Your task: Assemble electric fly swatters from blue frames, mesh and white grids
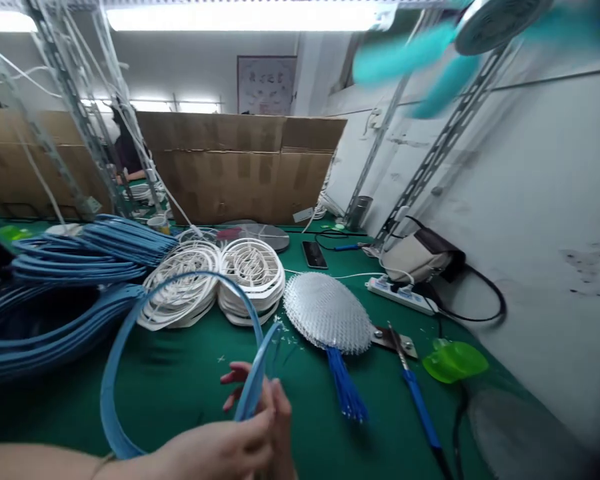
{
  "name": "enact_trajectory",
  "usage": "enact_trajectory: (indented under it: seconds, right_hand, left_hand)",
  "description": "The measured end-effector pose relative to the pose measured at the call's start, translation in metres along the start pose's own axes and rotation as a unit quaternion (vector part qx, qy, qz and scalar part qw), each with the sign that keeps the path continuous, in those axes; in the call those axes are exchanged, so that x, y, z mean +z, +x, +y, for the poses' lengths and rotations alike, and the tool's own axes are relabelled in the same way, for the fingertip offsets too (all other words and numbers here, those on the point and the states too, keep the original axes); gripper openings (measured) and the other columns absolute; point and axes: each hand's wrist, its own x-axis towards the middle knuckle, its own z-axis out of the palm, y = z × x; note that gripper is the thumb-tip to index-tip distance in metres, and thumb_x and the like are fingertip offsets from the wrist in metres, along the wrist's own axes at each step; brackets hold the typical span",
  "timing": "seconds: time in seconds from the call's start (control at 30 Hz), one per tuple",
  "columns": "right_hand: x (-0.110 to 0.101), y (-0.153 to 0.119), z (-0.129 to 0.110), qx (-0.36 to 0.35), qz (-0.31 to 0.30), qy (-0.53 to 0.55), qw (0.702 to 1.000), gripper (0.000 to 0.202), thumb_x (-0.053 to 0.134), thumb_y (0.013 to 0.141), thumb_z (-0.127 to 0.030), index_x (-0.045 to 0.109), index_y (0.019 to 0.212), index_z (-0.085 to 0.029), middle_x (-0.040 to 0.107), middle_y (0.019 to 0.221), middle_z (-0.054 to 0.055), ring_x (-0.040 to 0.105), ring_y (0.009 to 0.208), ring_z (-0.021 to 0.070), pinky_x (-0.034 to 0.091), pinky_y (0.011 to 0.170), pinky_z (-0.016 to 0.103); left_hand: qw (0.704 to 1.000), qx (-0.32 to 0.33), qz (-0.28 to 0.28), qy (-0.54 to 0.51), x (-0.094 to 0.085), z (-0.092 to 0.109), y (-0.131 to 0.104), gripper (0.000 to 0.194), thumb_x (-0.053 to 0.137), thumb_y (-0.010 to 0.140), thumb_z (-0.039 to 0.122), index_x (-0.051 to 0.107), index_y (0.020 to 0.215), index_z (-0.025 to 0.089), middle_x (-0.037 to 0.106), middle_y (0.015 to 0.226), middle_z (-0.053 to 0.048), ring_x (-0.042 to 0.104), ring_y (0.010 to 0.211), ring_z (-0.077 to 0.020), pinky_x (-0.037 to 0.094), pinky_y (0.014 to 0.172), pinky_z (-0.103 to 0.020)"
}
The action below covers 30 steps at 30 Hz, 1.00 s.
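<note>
One looped, flat, light-blue plastic band (111,373) sits at the fingers, its free tip rising just above them. The left hand (217,448) pinches it low, fingertips closed on it; the right hand (281,427) is against it from behind, two fingers partly extended beyond it, and whether these clamp it I cannot tell. To handle it well, I'd pinch close to the tip, keep the flat faces aligned and let the loop hang without twisting.

Counting outward: two stacks of white, coiled plastic rings (183,283) lie beyond the fingertips, slightly left. Farther left are about three overlapping bundles of blue bands (45,347); the single bands are too dense to count. Right of the fingers lie one silvery, textured round pad (327,310), one sheaf of thin blue strands (345,393) at its near edge, one blue-handled, metal-tipped tool (420,407) and one translucent green plastic piece (455,362). Farther off are one black phone (314,255) and one white power strip (403,295), all on one green tabletop (190,373).
</note>
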Motion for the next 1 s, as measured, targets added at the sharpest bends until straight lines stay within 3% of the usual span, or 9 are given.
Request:
enact_trajectory:
  seconds: [0.17, 0.27, 0.4, 0.5, 0.57, 0.67, 0.8, 0.9, 1.0]
  right_hand:
    - [0.022, -0.034, -0.051, 0.043, 0.028, 0.017, 0.999, 0.064, 0.074, 0.071, -0.070, 0.065, 0.109, -0.020, 0.073, 0.088, 0.008, 0.069, 0.066, 0.0221, 0.055, 0.058, 0.032]
    - [0.037, -0.051, -0.067, 0.042, 0.034, -0.028, 0.998, 0.063, 0.082, 0.069, -0.056, 0.060, 0.113, -0.017, 0.070, 0.079, 0.002, 0.065, 0.054, 0.0172, 0.051, 0.049, 0.026]
    - [0.048, -0.066, -0.069, -0.012, 0.091, 0.029, 0.995, 0.052, 0.074, 0.074, -0.048, 0.058, 0.115, -0.020, 0.055, 0.062, -0.009, 0.053, 0.042, 0.0112, 0.050, 0.047, 0.026]
    - [0.052, -0.071, -0.067, -0.053, 0.121, 0.073, 0.989, 0.038, 0.071, 0.074, -0.039, 0.059, 0.105, -0.021, 0.040, 0.055, -0.014, 0.036, 0.036, 0.0046, 0.050, 0.047, 0.023]
    - [0.059, -0.072, -0.064, -0.067, 0.129, 0.071, 0.987, 0.032, 0.072, 0.073, -0.038, 0.058, 0.097, -0.021, 0.036, 0.054, -0.014, 0.029, 0.035, 0.0031, 0.045, 0.041, 0.020]
    - [0.076, -0.072, -0.051, -0.057, 0.108, 0.025, 0.992, 0.034, 0.073, 0.077, -0.046, 0.058, 0.094, -0.021, 0.033, 0.054, -0.013, 0.027, 0.036, 0.0038, 0.042, 0.037, 0.020]
    - [0.093, -0.070, -0.035, -0.046, 0.042, -0.141, 0.988, 0.052, 0.071, 0.080, -0.061, 0.062, 0.107, -0.018, 0.052, 0.063, -0.006, 0.050, 0.047, 0.0106, 0.054, 0.047, 0.027]
    - [0.079, -0.076, -0.049, -0.043, 0.052, -0.266, 0.962, 0.066, 0.066, 0.080, -0.069, 0.063, 0.120, -0.017, 0.069, 0.089, 0.007, 0.064, 0.062, 0.0180, 0.056, 0.050, 0.029]
    - [0.047, -0.085, -0.075, -0.011, 0.128, -0.274, 0.953, 0.075, 0.056, 0.080, -0.078, 0.061, 0.122, -0.017, 0.070, 0.078, 0.007, 0.059, 0.044, 0.0174, 0.047, 0.037, 0.029]
  left_hand:
    - [0.961, 0.164, -0.198, -0.105, -0.020, 0.003, 0.025, 0.022, 0.066, 0.074, 0.020, 0.066, 0.055, 0.032, 0.066, 0.066, -0.003, 0.065, 0.074, -0.0273, 0.055, 0.071, -0.045]
    - [0.941, 0.202, -0.225, -0.150, -0.043, 0.005, 0.030, 0.013, 0.072, 0.069, 0.019, 0.069, 0.061, 0.030, 0.070, 0.072, -0.004, 0.063, 0.076, -0.0261, 0.054, 0.076, -0.041]
    - [0.945, 0.203, -0.172, -0.192, -0.078, -0.008, 0.011, 0.023, 0.071, 0.077, 0.030, 0.076, 0.098, 0.037, 0.074, 0.100, -0.001, 0.065, 0.090, -0.0241, 0.055, 0.086, -0.037]
    - [0.970, 0.032, 0.099, -0.221, -0.103, -0.026, -0.019, 0.060, 0.072, 0.081, 0.034, 0.054, 0.136, 0.052, 0.067, 0.125, 0.004, 0.067, 0.106, -0.0225, 0.055, 0.094, -0.036]
    - [0.921, -0.164, 0.277, -0.220, -0.114, -0.034, -0.037, 0.084, 0.071, 0.085, 0.032, 0.027, 0.154, 0.049, 0.054, 0.146, -0.002, 0.061, 0.123, -0.0277, 0.052, 0.101, -0.043]
    - [0.786, -0.382, 0.261, -0.410, -0.123, -0.035, -0.053, 0.075, 0.062, 0.094, 0.043, 0.025, 0.158, 0.033, 0.043, 0.154, -0.017, 0.065, 0.118, -0.0342, 0.061, 0.083, -0.043]
    - [0.568, -0.505, 0.304, -0.574, -0.136, -0.036, -0.067, 0.054, 0.059, 0.091, 0.062, 0.058, 0.126, 0.020, 0.070, 0.081, -0.004, 0.062, 0.041, -0.0160, 0.052, 0.038, -0.028]
    - [0.531, -0.546, 0.372, -0.531, -0.143, -0.047, -0.094, 0.048, 0.068, 0.084, 0.062, 0.060, 0.106, 0.020, 0.057, 0.059, 0.007, 0.050, 0.031, -0.0124, 0.047, 0.034, -0.026]
    - [0.506, -0.596, 0.352, -0.514, -0.130, -0.062, -0.131, 0.056, 0.074, 0.075, 0.066, 0.060, 0.103, 0.020, 0.058, 0.062, 0.006, 0.050, 0.032, -0.0136, 0.045, 0.033, -0.028]
